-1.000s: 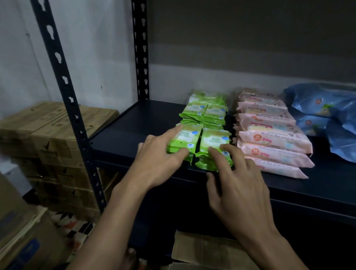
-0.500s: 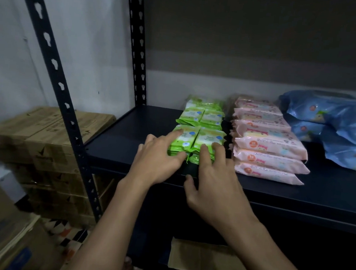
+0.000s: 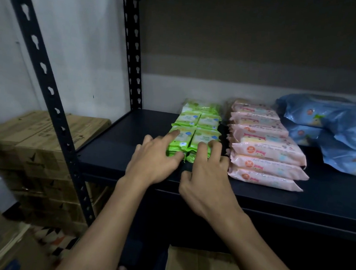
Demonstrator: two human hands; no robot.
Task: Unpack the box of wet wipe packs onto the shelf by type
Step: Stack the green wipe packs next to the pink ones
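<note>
Small green wipe packs (image 3: 196,129) lie in two rows on the dark shelf (image 3: 116,142). My left hand (image 3: 156,156) rests on the front left green pack, index finger stretched along its top. My right hand (image 3: 206,177) presses its fingertips against the near end of the front right green pack. Neither hand grips anything. Pink wipe packs (image 3: 265,148) are stacked to the right of the green ones. Blue wipe packs (image 3: 330,134) lie further right. An open cardboard box (image 3: 203,266) sits below the shelf, partly hidden by my arms.
A black slotted upright (image 3: 40,64) stands at the shelf's front left, another upright (image 3: 132,52) at the back left. Stacked brown cartons (image 3: 34,136) sit left of the rack. The shelf surface left of the green packs is bare.
Both hands have slid the front green packs deeper onto the shelf. My right hand has moved left and forward against the pack's end. The camera has drifted closer.
</note>
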